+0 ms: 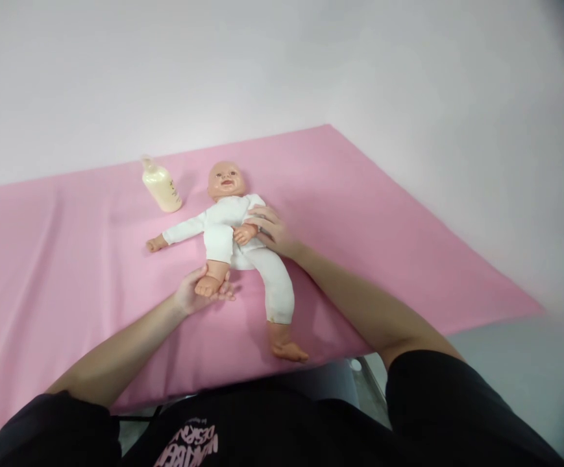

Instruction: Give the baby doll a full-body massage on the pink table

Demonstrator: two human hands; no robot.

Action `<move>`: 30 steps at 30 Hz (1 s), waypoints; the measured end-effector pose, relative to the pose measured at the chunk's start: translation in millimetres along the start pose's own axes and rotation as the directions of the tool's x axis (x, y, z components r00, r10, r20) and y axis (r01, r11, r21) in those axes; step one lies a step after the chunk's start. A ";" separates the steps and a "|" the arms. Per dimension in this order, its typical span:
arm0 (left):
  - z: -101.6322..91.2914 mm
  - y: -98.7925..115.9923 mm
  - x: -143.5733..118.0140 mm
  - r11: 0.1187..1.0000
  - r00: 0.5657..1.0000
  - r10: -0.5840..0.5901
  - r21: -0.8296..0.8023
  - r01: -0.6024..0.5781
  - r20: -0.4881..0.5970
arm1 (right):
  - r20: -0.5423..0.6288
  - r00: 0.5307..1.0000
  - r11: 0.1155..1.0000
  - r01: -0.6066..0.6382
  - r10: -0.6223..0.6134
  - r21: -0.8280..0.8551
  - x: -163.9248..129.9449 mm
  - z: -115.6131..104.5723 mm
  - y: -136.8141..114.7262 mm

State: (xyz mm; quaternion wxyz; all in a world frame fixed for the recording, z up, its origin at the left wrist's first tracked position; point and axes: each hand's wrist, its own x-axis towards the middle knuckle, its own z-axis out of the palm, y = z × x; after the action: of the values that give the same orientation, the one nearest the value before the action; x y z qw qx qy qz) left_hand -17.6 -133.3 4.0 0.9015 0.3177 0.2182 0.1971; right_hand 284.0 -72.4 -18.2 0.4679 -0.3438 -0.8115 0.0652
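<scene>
A baby doll (233,211) with a bald plastic head and a white cloth body lies on its back on the pink cloth, head away from me. My left hand (201,292) cups one of its lower legs from below, thumb on one side and fingers on the other, so that this leg is bent and raised. Over the doll's other arm, folded across its belly, my right hand (272,230) is curled. That sleeve is mostly hidden under my fingers. The doll's free arm stretches out to the left, and its other leg extends toward me.
A pale yellow pump bottle (162,188) stands left of the doll's head. The pink cloth (369,259) covers the table, with creases on the left and its near edge close to my body. A plain white surface (262,71) lies beyond the table.
</scene>
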 end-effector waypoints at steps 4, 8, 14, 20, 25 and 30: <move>-1.1 -0.3 1.6 0.999 0.998 0.002 0.041 -0.005 0.065 | -0.018 0.997 0.993 -0.078 0.080 0.092 0.7 -0.9 -3.1; -5.3 -4.6 0.3 0.988 0.963 -0.073 0.149 0.035 0.259 | -0.150 0.943 0.923 -0.242 0.296 0.300 1.9 -3.1 -6.3; -5.3 -2.6 0.7 0.926 0.773 -0.324 0.351 0.140 0.546 | -0.357 0.680 0.689 -0.301 0.640 0.660 8.6 -9.6 6.5; 4.8 10.1 7.7 0.795 0.598 -0.565 0.570 0.208 0.569 | -0.144 0.366 0.265 -0.308 0.919 0.914 1.3 -22.7 44.9; 12.8 7.3 1.7 0.707 0.565 -0.672 0.640 0.300 0.478 | -0.020 0.372 0.168 -0.370 0.928 0.914 -5.4 -27.6 70.2; 17.9 6.5 -3.3 0.719 0.612 -0.631 0.656 0.228 0.478 | -0.109 0.357 0.245 -0.364 0.928 0.899 -2.9 -24.4 67.2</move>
State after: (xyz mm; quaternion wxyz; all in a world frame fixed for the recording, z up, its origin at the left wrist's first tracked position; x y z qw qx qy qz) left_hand -12.5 -139.0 21.7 0.8097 0.5381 -0.0051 -0.2340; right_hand 337.9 -28.7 -35.5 0.7221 -0.4413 -0.2355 0.4778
